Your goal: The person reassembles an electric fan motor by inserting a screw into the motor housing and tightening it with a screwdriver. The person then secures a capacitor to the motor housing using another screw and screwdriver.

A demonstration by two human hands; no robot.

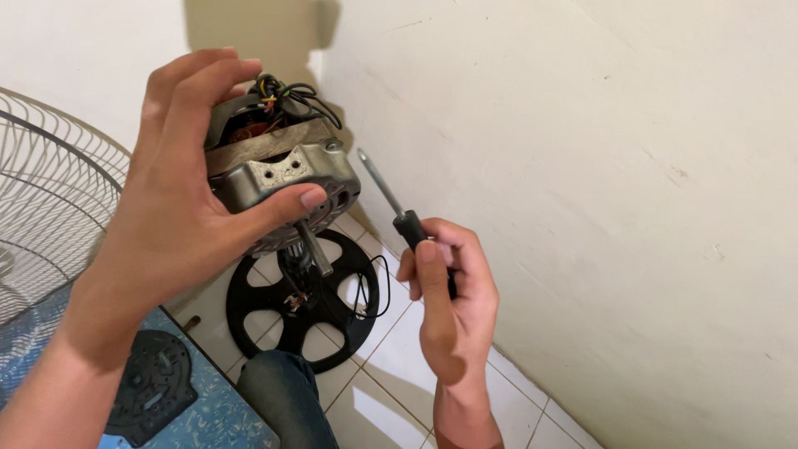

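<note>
Left hand (166,216), fingers clamped round fan motor (278,179) held up over black round plate (303,303) on the floor; right hand (449,308), beside motor, fingers closed on screwdriver (403,218); motor looks heavy, rigid, best gripped by casing, clear of wires (287,91).

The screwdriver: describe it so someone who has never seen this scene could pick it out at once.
Start at the cream wall on the right, then find the right hand raised in front of it. The screwdriver rises from that fist, tilted up and left toward the grey fan motor in the left hand. Its thin silver shaft and black handle set it apart.
</note>
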